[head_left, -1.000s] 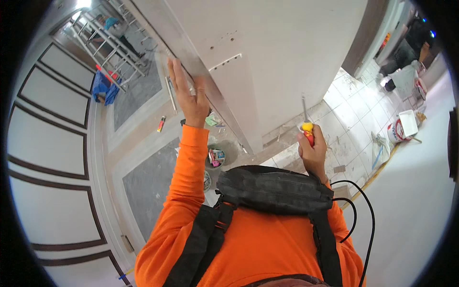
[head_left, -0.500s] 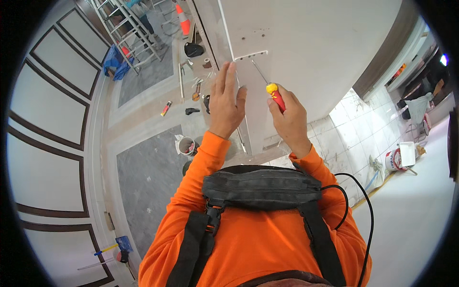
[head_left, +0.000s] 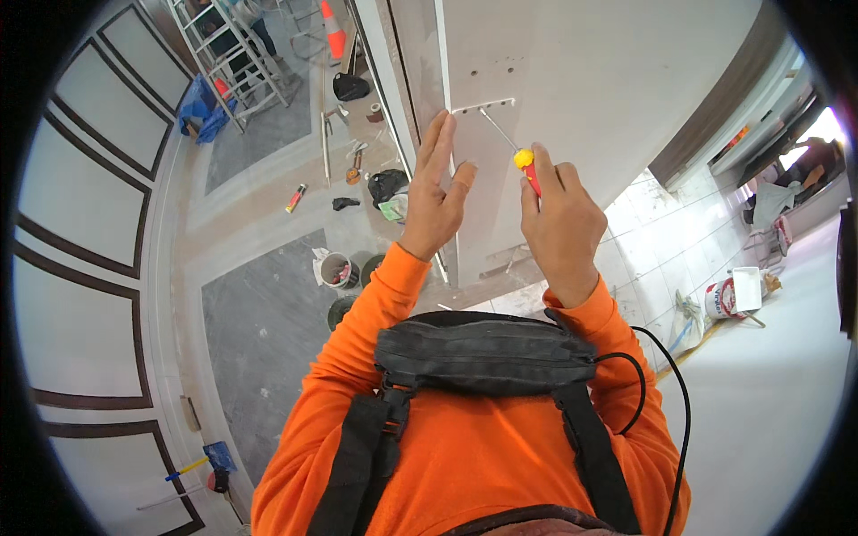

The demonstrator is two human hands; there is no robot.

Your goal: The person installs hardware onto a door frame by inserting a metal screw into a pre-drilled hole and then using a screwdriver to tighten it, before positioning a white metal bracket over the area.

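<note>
A screwdriver (head_left: 525, 163) with a red and yellow handle is gripped in my right hand (head_left: 561, 219). Its metal shaft slants up and left, and the tip meets a white bracket strip (head_left: 487, 106) on the pale door (head_left: 590, 80). Several small dark holes show along that strip, and two more lie above it on the door face. My left hand (head_left: 435, 192) lies with fingers stretched out along the door's edge, the fingertips just left of the bracket, and holds nothing.
On the floor at left are a bucket (head_left: 337, 271), a red tube (head_left: 296, 197), a black bag (head_left: 387, 186) and loose tools. Farther off stand a stepladder (head_left: 228, 62), an orange cone (head_left: 332, 31) and a person. A white pail (head_left: 722, 299) is at the right.
The door and both hands sit slightly farther right in view. My right hand has turned about the screwdriver handle, now showing more of its back. The tip stays at the bracket.
</note>
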